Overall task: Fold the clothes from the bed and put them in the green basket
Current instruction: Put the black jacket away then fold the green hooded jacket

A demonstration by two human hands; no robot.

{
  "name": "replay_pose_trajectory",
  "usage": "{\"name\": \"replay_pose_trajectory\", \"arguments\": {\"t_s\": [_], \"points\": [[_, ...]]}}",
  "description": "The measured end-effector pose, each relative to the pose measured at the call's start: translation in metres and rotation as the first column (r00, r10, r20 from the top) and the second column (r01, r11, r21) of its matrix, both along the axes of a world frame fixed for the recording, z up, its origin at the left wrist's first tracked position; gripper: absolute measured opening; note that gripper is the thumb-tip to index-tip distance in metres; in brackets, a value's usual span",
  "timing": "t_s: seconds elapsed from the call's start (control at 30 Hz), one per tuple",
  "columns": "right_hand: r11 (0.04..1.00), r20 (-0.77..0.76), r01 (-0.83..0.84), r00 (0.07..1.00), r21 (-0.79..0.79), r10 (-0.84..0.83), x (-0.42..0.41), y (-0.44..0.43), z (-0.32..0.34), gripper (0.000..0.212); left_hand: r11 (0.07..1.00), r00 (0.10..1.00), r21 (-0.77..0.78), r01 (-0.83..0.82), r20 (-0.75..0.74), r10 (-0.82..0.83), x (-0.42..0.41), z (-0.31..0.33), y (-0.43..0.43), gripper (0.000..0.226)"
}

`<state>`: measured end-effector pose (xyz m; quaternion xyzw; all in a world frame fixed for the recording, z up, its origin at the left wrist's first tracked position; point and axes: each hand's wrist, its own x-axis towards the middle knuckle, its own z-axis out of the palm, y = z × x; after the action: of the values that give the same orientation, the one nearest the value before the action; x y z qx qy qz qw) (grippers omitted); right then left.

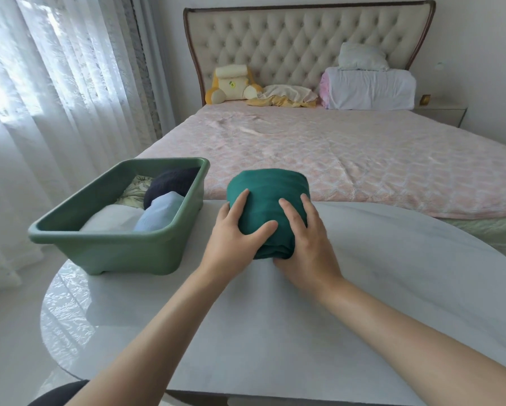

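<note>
A dark green garment [268,190], folded into a thick bundle, lies on the white table [392,288] near its far edge. My left hand [235,238] grips its left side, thumb across the top. My right hand [307,244] grips its right side and near end, fingers curled over the cloth. To the left stands the green basket [114,253]. Inside it lie folded clothes: a white piece [111,221], a light blue one [161,212], a dark navy one [170,183] and a patterned one [134,187].
Beyond the table is the bed [348,153] with a pink cover. At its headboard sit a yellow plush toy [231,83], a crumpled cream and yellow cloth [287,95] and stacked white pillows [369,86]. Sheer curtains [55,83] hang on the left.
</note>
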<state>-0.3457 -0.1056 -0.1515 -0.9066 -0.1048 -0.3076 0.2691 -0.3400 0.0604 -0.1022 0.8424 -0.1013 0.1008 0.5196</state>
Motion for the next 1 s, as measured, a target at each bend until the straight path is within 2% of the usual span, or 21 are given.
{"name": "replay_pose_trajectory", "arguments": {"t_s": [0.17,0.27,0.37,0.5,0.6,0.67,0.8,0.87,1.0], "points": [[1.0,0.117,-0.022,0.993,-0.007,0.023,0.018,0.041,0.057,0.096,0.986,0.982,0.127,-0.105,0.168,0.083,0.013,0.054,0.04,0.077],[0.998,0.116,-0.043,0.992,-0.055,0.049,0.037,0.079,0.084,0.095,0.98,0.979,0.139,-0.14,0.168,0.116,0.029,0.077,0.08,0.076],[0.993,0.1,-0.065,0.992,-0.095,0.075,0.058,0.127,0.099,0.098,0.986,0.984,0.07,-0.149,0.109,0.141,0.047,0.09,0.129,0.075],[0.979,0.039,-0.072,0.996,-0.19,0.081,0.083,0.196,0.107,0.096,0.977,0.984,-0.139,-0.163,0.048,0.171,0.069,0.087,0.191,0.062],[0.957,-0.057,-0.095,0.995,-0.275,0.082,0.097,0.238,0.103,0.094,0.97,0.982,-0.155,-0.187,-0.041,0.183,0.082,0.074,0.232,0.064],[0.94,-0.16,-0.116,0.985,-0.322,0.067,0.106,0.261,0.096,0.097,0.975,0.978,-0.109,-0.195,-0.092,0.186,0.09,0.063,0.252,0.069],[0.903,-0.35,-0.196,0.935,-0.382,0.055,0.115,0.276,0.09,0.105,0.959,0.952,0.091,-0.269,-0.125,0.279,0.104,0.05,0.265,0.077],[0.905,-0.347,-0.212,0.935,-0.369,0.078,0.116,0.272,0.097,0.093,0.947,0.943,0.147,-0.285,-0.136,0.305,0.108,0.048,0.267,0.068],[0.943,-0.214,-0.163,0.972,-0.29,0.102,0.131,0.251,0.116,0.054,0.894,0.929,0.304,-0.33,-0.062,0.365,0.116,0.056,0.26,0.054]]}}
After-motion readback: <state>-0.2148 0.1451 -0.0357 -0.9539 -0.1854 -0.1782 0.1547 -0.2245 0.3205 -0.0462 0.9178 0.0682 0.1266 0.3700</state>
